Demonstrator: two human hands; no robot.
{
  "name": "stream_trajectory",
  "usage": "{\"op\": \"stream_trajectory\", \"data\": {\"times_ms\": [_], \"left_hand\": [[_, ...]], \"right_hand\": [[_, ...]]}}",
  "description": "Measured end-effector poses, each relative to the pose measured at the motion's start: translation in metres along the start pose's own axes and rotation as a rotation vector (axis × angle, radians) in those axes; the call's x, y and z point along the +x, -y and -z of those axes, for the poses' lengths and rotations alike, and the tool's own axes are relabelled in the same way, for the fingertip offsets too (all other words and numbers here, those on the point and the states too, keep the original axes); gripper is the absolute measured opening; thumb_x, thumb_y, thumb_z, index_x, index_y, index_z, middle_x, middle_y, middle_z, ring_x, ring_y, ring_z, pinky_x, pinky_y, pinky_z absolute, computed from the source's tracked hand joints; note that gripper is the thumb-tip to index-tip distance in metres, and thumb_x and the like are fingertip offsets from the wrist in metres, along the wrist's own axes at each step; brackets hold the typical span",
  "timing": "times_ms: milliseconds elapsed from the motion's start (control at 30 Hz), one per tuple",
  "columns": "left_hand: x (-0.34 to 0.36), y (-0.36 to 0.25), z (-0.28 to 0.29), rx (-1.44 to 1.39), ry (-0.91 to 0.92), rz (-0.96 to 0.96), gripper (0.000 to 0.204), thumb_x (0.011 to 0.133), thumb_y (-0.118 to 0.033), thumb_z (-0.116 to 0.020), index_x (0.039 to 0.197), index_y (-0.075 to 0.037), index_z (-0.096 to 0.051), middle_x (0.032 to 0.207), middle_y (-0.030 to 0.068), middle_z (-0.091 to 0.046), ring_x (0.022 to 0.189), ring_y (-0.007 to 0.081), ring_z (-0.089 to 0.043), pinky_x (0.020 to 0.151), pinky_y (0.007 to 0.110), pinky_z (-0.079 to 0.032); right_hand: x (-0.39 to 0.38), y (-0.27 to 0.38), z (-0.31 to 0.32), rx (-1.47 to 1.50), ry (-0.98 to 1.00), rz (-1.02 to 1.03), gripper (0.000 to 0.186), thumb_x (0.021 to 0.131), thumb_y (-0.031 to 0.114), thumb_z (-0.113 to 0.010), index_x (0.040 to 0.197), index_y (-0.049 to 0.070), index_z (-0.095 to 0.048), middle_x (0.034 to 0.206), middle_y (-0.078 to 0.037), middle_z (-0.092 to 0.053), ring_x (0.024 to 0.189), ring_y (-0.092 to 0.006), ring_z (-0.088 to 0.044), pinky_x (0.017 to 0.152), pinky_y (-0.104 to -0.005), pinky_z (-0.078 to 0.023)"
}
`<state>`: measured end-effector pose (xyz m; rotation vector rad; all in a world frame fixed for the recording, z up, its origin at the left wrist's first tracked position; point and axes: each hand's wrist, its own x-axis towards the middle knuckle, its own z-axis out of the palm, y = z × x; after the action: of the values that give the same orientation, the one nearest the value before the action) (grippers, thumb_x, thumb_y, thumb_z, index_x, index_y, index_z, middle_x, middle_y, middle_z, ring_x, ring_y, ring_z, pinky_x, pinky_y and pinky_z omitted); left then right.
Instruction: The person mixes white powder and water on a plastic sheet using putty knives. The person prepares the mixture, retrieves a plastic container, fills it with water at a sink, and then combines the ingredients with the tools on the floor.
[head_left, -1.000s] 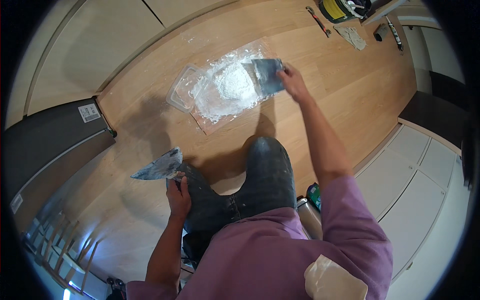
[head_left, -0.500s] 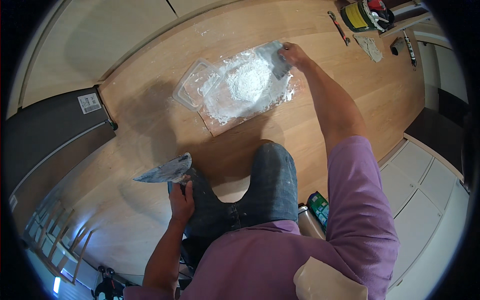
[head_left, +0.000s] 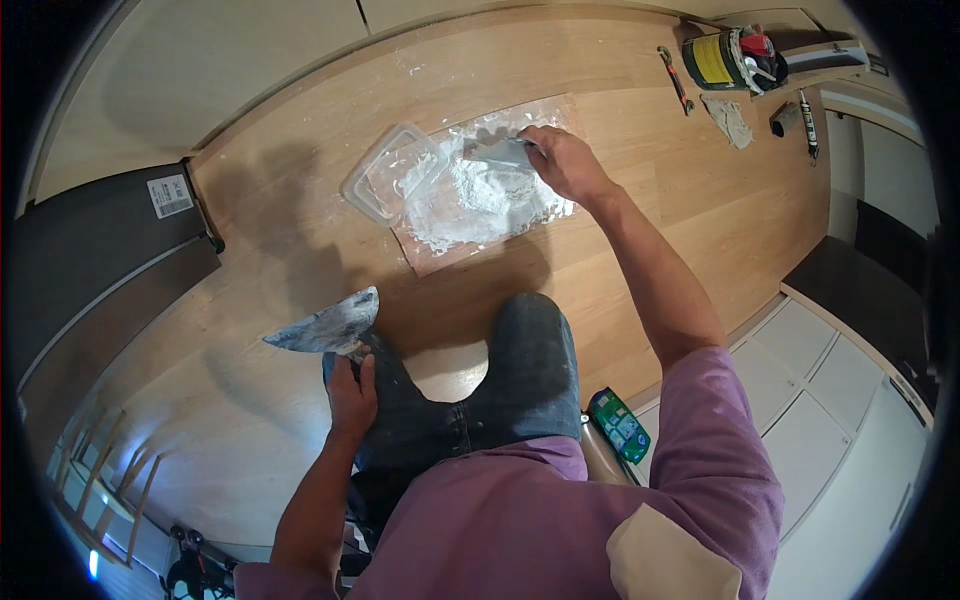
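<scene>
Your left hand closed round trowel; right hand clenched on scraper, blade over white paste on board. Clear tub overlaps board's left end. White printed label on dark panel; yellow-labelled bucket holds red item.

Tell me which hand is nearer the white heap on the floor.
Right. The right hand is at the far right edge of the white heap, gripping a scraper; the left hand is well back, by the left thigh.
</scene>
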<state>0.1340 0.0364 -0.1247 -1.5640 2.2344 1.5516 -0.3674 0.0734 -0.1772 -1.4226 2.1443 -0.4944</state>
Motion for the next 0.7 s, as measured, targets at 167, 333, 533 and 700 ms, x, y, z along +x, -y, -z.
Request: {"op": "stream_trajectory", "data": {"times_ms": [167,333,533,700], "left_hand": [[0.001,-0.006,0.005,-0.008,-0.006,0.007,0.027,0.104,-0.022,-0.059,0.117,0.001,-0.062,0.105,0.0222,-0.070,0.099,0.0399,-0.068,0.087,0.045,-0.052],[0.002,0.001,-0.001,0.049,0.033,0.023,0.027,0.104,-0.022,-0.059,0.117,0.002,-0.062,0.107,0.0237,-0.070,0.101,0.0423,-0.067,0.089,0.048,-0.051],[0.001,-0.001,-0.002,-0.005,0.030,0.008,0.027,0.104,-0.021,-0.060,0.117,0.002,-0.062,0.112,0.0247,-0.069,0.104,0.0439,-0.066,0.090,0.049,-0.050],[-0.001,0.001,0.003,0.016,0.042,0.058,0.027,0.104,-0.022,-0.060,0.117,0.002,-0.062,0.112,0.0251,-0.068,0.104,0.0437,-0.066,0.090,0.048,-0.051]], "right_hand": [[0.036,0.004,0.017,-0.053,0.140,-0.063,0.025,0.094,0.013,-0.059,0.118,0.011,-0.067,0.103,-0.024,-0.071,0.100,-0.0442,-0.066,0.086,-0.0515,-0.052],[0.114,-0.034,0.009,-0.198,0.390,-0.106,0.035,0.095,0.019,-0.053,0.126,0.010,-0.066,0.111,-0.026,-0.070,0.104,-0.0436,-0.067,0.090,-0.0492,-0.052],[0.144,-0.030,-0.018,-0.285,0.479,0.091,0.036,0.095,0.024,-0.057,0.127,0.011,-0.066,0.115,-0.024,-0.070,0.109,-0.0408,-0.066,0.097,-0.0471,-0.051],[0.132,0.014,-0.024,-0.394,0.533,0.067,0.041,0.096,0.021,-0.051,0.133,0.018,-0.067,0.126,-0.017,-0.070,0.117,-0.0375,-0.067,0.101,-0.0473,-0.052]]}}
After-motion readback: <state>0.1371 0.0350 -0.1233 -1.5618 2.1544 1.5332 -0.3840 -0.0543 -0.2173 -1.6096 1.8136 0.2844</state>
